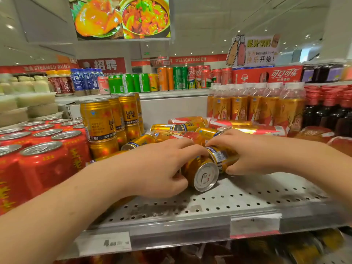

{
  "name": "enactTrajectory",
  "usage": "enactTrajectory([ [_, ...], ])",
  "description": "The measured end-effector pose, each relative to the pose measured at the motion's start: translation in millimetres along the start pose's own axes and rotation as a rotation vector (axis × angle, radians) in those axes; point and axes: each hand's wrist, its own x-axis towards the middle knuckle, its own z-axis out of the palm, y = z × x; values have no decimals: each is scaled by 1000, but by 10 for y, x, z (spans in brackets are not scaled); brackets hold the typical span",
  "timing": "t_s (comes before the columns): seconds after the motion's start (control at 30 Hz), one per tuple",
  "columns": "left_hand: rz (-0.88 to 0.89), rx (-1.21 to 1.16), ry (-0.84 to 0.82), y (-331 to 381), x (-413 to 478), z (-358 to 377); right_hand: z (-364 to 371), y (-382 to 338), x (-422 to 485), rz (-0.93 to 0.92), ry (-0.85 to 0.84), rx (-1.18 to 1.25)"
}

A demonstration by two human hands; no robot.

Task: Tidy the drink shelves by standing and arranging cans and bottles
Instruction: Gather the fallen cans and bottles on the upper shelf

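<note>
Two gold Red Bull cans lie on their sides on the perforated metal shelf [238,195]. My left hand [162,168] grips the nearer can [203,174], whose silver top faces me. My right hand [245,151] curls over the second can [222,157] just behind it. Several more gold cans [171,134] lie tumbled behind my hands. Upright gold cans [106,119] stand stacked in two layers at the left.
Red herbal-tea cans [43,159] stand upright at the far left. Gold-labelled bottles [253,105] and dark bottles [329,113] stand at the back right, with red-and-gold packs [247,128] lying before them. An upper shelf carries mixed soda cans [171,79]. Price tags [103,242] line the shelf edge.
</note>
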Motion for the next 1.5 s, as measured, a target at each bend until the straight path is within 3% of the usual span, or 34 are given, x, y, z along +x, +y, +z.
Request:
enactTrajectory([
  [0.13, -54, -138, 17, -4, -87, -28, 84, -215, -20, 72, 13, 68],
  [0.27, -80, -16, 89, 3, -60, -1, 150, -280, -44, 68, 87, 104],
  [0.47, -202, -83, 71, -197, -101, 64, 276, -276, 31, 59, 266, 155],
  [0.7, -260, -86, 113, -223, -130, 85, 381, -208, 145, 13, 249, 292],
  [0.87, -352, -41, 136, -183, -109, 19, 388, -157, 198, 16, 363, 388],
  [1.3, -505, -81, 237, -304, -319, -120, 606, -206, 155, -28, 556, 352],
  [1.5, -528, -12, 172, -375, -137, -193, 546, -185, 170, -14, 610, 395],
])
